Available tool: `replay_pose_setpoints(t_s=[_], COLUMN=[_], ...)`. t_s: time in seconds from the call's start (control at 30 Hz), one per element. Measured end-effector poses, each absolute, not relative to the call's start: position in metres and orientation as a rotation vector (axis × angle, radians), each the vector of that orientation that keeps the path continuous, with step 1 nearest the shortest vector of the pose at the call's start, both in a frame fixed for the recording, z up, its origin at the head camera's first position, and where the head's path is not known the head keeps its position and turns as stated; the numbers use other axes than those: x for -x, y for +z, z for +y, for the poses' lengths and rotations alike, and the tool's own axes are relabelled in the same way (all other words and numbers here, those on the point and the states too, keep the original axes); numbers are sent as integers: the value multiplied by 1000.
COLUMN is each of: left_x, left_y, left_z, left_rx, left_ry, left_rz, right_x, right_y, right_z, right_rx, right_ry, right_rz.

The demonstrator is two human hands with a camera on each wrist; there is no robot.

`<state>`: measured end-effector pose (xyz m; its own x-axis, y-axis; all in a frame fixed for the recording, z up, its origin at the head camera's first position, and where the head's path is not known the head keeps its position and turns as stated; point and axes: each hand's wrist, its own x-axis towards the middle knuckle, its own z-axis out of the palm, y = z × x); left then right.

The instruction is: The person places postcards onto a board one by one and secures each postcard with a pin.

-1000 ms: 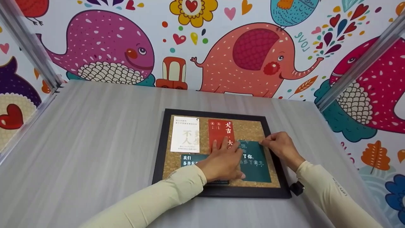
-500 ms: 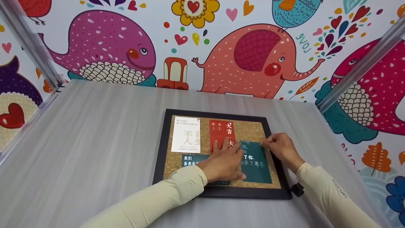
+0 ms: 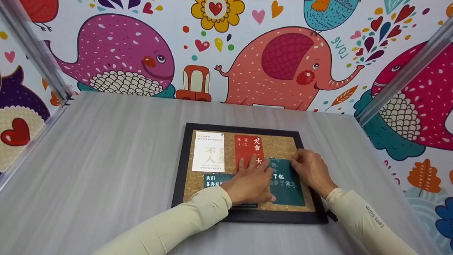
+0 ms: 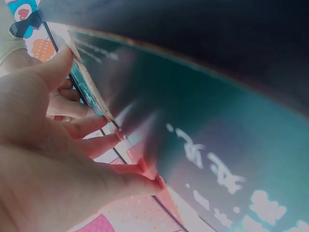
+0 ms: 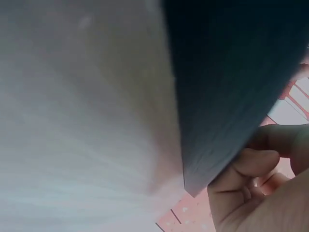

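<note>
A black-framed cork board [image 3: 283, 139] lies on the table with several cards on it. My left hand [image 3: 249, 184] lies across its middle, fingers spread, pressing on the red card [image 3: 244, 147] and the left edge of the right green card [image 3: 288, 194]. At that green card's upper right corner, my right hand [image 3: 311, 170] pinches with curled fingers and thumb; whether anything small is between the fingertips is hidden. In the right wrist view the right hand [image 5: 260, 188] reaches over the black frame [image 5: 227, 87]. The left wrist view shows the left fingers [image 4: 104, 142] resting on the board.
A white card [image 3: 208, 152] sits at the board's upper left. Another green card [image 3: 212, 180] is partly under my left forearm. The grey table [image 3: 116, 152] extends left of the board, up to a patterned wall [image 3: 283, 71] and metal posts.
My right hand has shifted slightly and its fingers have curled in closer at the green card's corner, with the wrist turned. My left hand stays in place.
</note>
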<state>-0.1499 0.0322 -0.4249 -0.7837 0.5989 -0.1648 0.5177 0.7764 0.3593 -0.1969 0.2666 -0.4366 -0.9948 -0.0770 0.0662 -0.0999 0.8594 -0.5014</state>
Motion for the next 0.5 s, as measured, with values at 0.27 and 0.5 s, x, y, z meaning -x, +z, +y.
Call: replay_pose_setpoints(t_s=[0.27,0.5], left_x=[149,150], left_y=[-423,-424], left_z=[34,33], left_rx=[-849,-823], left_ry=[426,455], left_rz=[2715,2706], right_x=[194,195], right_y=[-440,-439], right_z=[275,278], right_rx=[-218,-271], right_ry=[829,873], right_rz=[-2963,-2955])
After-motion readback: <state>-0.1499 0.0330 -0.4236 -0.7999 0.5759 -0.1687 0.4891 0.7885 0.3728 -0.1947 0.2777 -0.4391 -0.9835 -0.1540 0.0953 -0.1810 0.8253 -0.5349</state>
